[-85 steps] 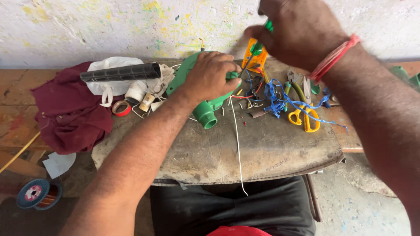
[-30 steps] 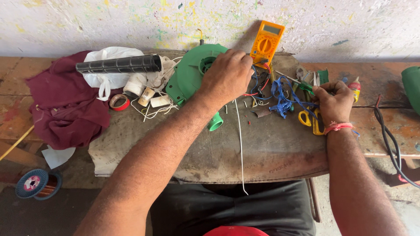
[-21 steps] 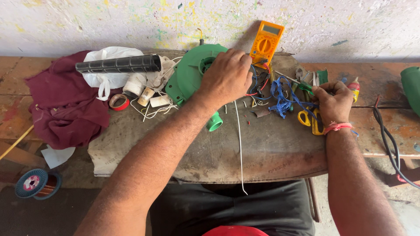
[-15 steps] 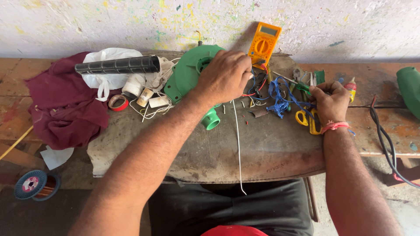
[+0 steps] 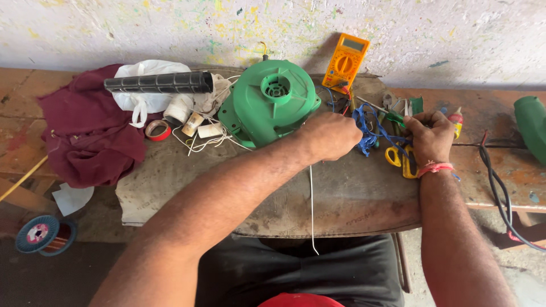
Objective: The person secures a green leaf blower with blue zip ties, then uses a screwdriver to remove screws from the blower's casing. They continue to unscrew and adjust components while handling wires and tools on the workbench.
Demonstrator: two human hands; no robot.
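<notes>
My left hand (image 5: 333,136) lies to the right of a round green blower housing (image 5: 270,105), fingers pinched shut on a tangle of blue wires (image 5: 364,122). My right hand (image 5: 429,136) is curled shut at the other end of the same tangle, just above yellow-handled scissors (image 5: 398,160). A white cord (image 5: 311,210) runs from under my left hand and hangs over the front edge of the bench. A yellow multimeter (image 5: 345,62) leans on the wall behind the wires. What my right fingers pinch is partly hidden.
A maroon cloth (image 5: 85,136), a black ribbed tube (image 5: 159,83), a red tape roll (image 5: 157,130) and small white parts lie at left. At right are a small glue bottle (image 5: 456,120), a black cable (image 5: 500,187) and a green casing (image 5: 532,119). A wire spool (image 5: 37,234) sits on the floor.
My left hand has come off the green housing and moved right to the blue wires. My right hand stays by the scissors. The housing now shows fully.
</notes>
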